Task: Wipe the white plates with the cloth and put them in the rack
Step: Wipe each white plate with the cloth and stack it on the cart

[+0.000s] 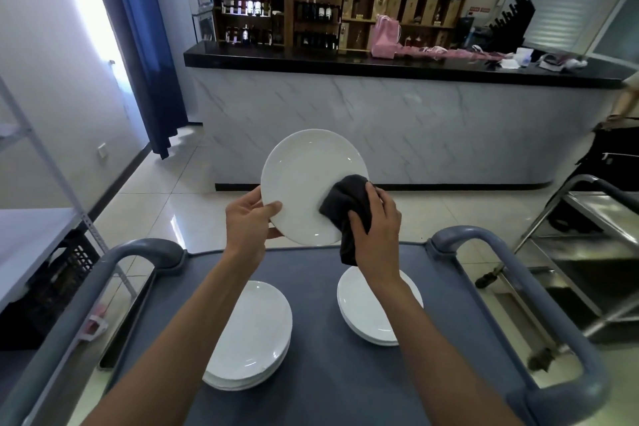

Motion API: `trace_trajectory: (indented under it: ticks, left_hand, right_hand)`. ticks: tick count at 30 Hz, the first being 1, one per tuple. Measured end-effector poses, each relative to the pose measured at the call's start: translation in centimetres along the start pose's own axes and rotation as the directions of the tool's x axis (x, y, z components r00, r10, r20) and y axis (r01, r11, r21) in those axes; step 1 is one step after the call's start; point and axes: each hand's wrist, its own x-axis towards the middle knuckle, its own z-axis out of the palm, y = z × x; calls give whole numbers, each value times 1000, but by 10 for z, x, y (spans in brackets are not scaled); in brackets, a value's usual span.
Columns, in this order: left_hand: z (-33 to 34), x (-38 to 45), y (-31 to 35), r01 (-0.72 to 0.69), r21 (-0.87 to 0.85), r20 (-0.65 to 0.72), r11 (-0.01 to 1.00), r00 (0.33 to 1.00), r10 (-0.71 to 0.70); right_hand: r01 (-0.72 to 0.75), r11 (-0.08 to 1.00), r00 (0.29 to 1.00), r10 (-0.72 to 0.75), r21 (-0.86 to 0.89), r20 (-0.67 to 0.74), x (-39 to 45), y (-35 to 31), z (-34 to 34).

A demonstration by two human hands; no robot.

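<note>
Round white ceramic plate (307, 176) held tilted above the grey cart worktop (318, 356).
Left hand (247, 218) pinches its near-left rim; right hand (375, 221) grips the dark cloth (345, 204) against its right face; no rack, probably out of view.

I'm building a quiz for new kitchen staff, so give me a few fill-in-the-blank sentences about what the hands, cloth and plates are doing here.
1. The left hand holds the raised plate by its ____ edge.
2. The right hand presses a ____ cloth against that plate.
3. On the blue cart lie ____ stacks of white plates, the left stack and the right stack.

Missing words: left; black; two
</note>
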Motion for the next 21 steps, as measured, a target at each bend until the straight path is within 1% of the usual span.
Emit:
trace_trajectory:
  ticks: [4,9,12,15,18,21]
  left_hand:
    - [-6,3,-3,18,43,30,999,999,-19]
    - [-16,9,-5,38,130,94,991,994,-50]
    - [-21,15,-4,14,172,110,985,993,-33]
    - [-20,18,-2,-66,225,118,972,992,40]
    - [-19,22,0,-160,290,119,943,984,130]
    - [-23,29,0,-295,407,158,865,955,251]
  right_hand:
    - [2,1000,1000,-2,-7,3,8,2,-3]
    - [11,1000,1000,-11,24,3,16,5,-3]
    - [7,999,1000,-8,49,19,16,6,0]
    - [-4,996,1000,2,87,20,15,4,2]
    - [26,994,1000,-27,104,4,17,2,1]
    - [82,991,997,-82,101,-5,21,3,-2]
